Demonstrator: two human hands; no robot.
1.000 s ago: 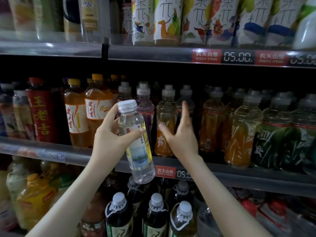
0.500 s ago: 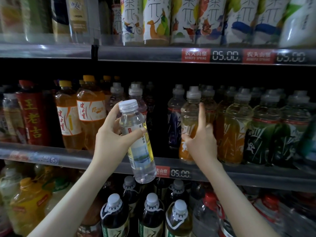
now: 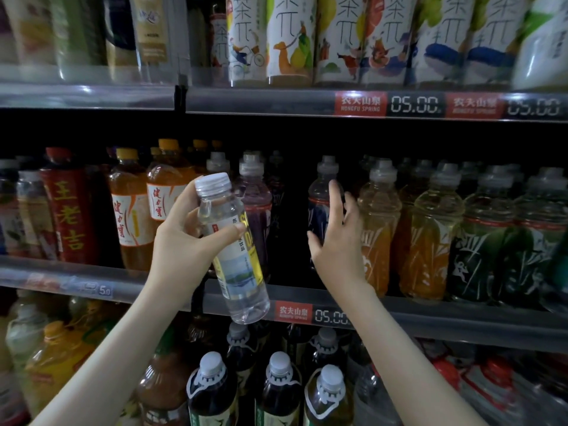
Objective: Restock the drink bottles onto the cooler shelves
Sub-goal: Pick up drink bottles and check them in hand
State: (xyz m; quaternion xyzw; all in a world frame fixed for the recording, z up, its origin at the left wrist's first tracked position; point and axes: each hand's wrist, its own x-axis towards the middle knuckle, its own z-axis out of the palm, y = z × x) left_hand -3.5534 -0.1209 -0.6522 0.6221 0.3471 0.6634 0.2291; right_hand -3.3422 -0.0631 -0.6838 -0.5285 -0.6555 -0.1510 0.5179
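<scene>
My left hand (image 3: 187,238) grips a clear bottle (image 3: 233,250) with a white cap and a yellow-and-white label, tilted in front of the middle cooler shelf (image 3: 461,321). My right hand (image 3: 338,238) reaches into that shelf with straight fingers, touching a dark blue-labelled bottle (image 3: 319,207) set back in its row. Just right of it stands an orange drink bottle (image 3: 379,229). A dark gap lies between the blue-labelled bottle and a purple bottle (image 3: 256,207) to the left.
The middle shelf holds red, orange and green drink bottles (image 3: 485,241) in rows. Tea cartons (image 3: 289,38) line the top shelf behind price tags (image 3: 415,103). Dark capped bottles (image 3: 212,392) stand on the lower shelf under my arms.
My right hand slid an orange bottle rightwards, then moved left onto the dark blue-labelled bottle behind the gap. My left hand kept holding the clear bottle in about the same place.
</scene>
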